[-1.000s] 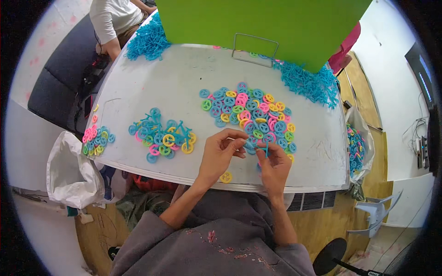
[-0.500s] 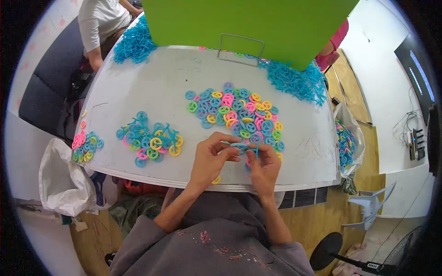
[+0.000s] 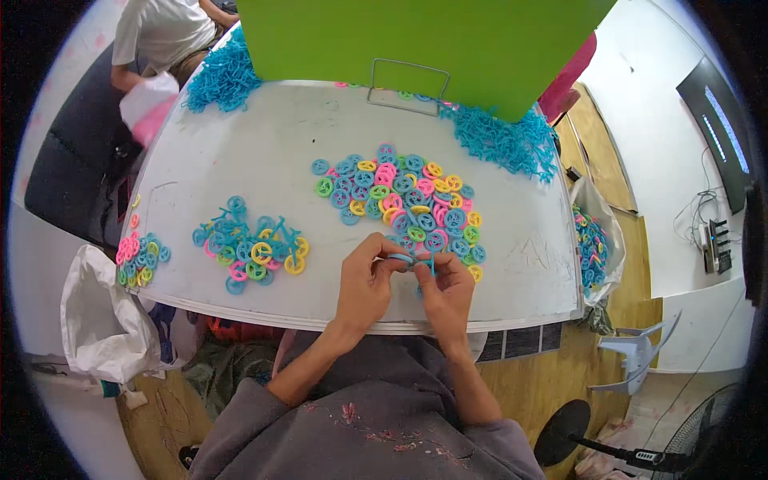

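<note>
Above the near part of the white table, my left hand (image 3: 364, 284) pinches a small blue plastic wheel (image 3: 402, 258) between thumb and fingers. Close against it, my right hand (image 3: 446, 298) is closed on a thin teal plastic piece (image 3: 433, 262) whose stem sticks up between the fingertips. The two parts meet, but the fingers hide how they join. Just beyond my hands spreads a pile of loose blue, pink, yellow and green wheels (image 3: 400, 192). To the left lies a smaller heap of wheels with teal pieces among them (image 3: 254, 244).
Teal pieces are heaped at the far left (image 3: 224, 76) and far right (image 3: 504, 142), beside an upright green panel (image 3: 424, 40). More wheels (image 3: 142, 258) lie at the table's left edge. A white sack (image 3: 108, 308) hangs left; another sack (image 3: 612, 240) stands right. Another person (image 3: 172, 36) sits far left.
My hands have drawn the blue wheel and teal piece closer together. At the far left, the other person now handles a white and pink bag. The view has shifted slightly.
</note>
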`<move>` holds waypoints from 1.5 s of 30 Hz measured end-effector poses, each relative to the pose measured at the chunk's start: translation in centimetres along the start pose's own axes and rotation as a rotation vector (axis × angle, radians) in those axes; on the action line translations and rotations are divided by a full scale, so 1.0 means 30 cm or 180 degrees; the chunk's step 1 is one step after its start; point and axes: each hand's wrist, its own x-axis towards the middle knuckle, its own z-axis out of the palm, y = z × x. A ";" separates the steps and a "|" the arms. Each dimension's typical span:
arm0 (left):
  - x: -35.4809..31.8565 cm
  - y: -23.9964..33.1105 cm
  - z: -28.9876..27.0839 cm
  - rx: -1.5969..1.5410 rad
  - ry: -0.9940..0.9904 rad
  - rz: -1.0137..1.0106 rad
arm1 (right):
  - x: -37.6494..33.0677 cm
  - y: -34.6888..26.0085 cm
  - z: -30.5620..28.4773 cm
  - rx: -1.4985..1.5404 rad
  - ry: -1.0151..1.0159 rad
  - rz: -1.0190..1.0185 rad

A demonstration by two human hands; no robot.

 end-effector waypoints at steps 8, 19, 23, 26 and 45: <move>0.012 0.065 -0.009 0.0108 0.0021 0.0188 | 0.009 -0.044 0.022 0.0159 0.0302 -0.0062; -0.014 0.038 0.010 -0.0074 0.0366 0.0101 | 0.009 -0.030 0.003 -0.1161 0.0166 -0.0639; -0.018 0.023 0.023 0.0350 0.0540 0.0389 | 0.005 -0.018 0.015 -0.0968 0.0224 -0.0611; -0.021 0.057 0.016 0.0826 0.0523 0.0318 | 0.001 -0.002 0.016 -0.0897 0.0334 -0.0619; 0.016 0.009 -0.010 -0.0410 -0.0283 -0.0826 | 0.020 0.036 -0.085 -0.0190 -0.0966 -0.0338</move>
